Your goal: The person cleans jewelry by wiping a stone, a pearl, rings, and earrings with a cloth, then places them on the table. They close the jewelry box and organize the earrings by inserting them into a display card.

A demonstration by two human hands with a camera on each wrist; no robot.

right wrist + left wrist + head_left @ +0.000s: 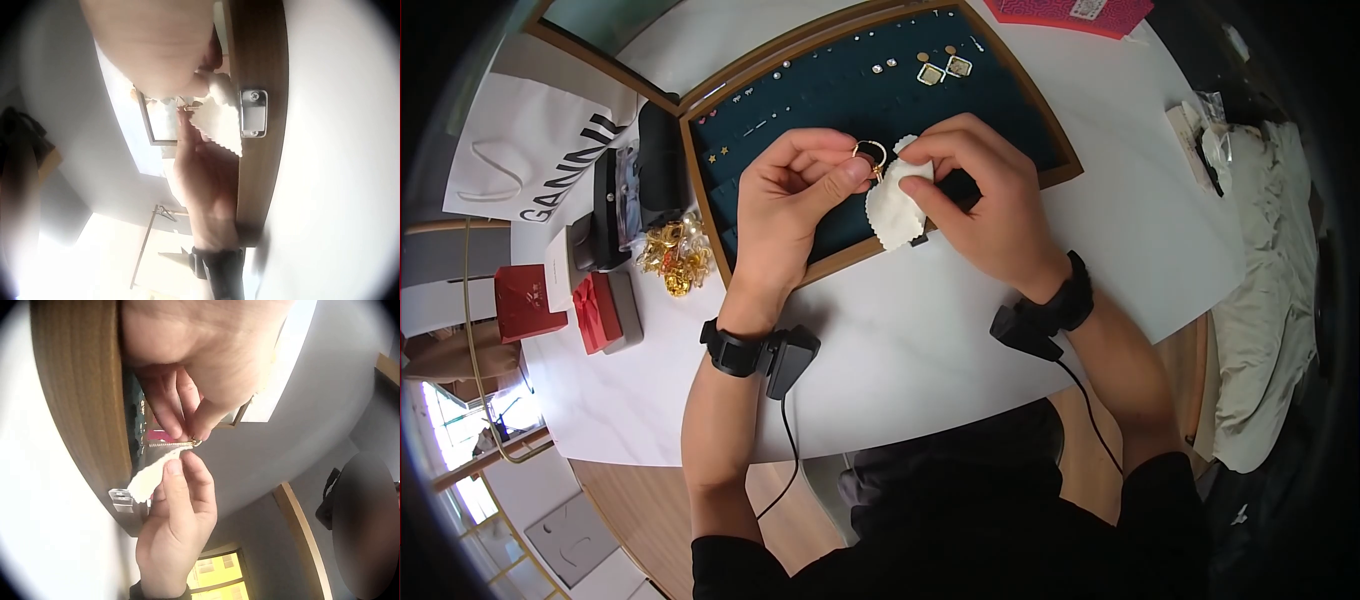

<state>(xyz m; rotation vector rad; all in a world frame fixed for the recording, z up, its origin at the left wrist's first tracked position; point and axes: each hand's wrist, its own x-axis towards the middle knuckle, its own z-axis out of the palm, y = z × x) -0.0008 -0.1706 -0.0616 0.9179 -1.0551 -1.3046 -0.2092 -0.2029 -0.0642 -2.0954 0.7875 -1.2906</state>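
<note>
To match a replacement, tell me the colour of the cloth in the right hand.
Off-white cloth, with a scalloped edge; shows best in the head view.

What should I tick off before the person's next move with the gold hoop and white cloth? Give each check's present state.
1. Left hand pinches the gold hoop between thumb and fingers: ok.
2. Right hand grips the white cloth: ok.
3. Glass lid of the jewelry case is open: ok.
4. Pile of gold jewelry lies outside the case, beside its left edge: ok.
5. Hoop's surface is free of smudges: cannot tell, too small in these views.
</note>
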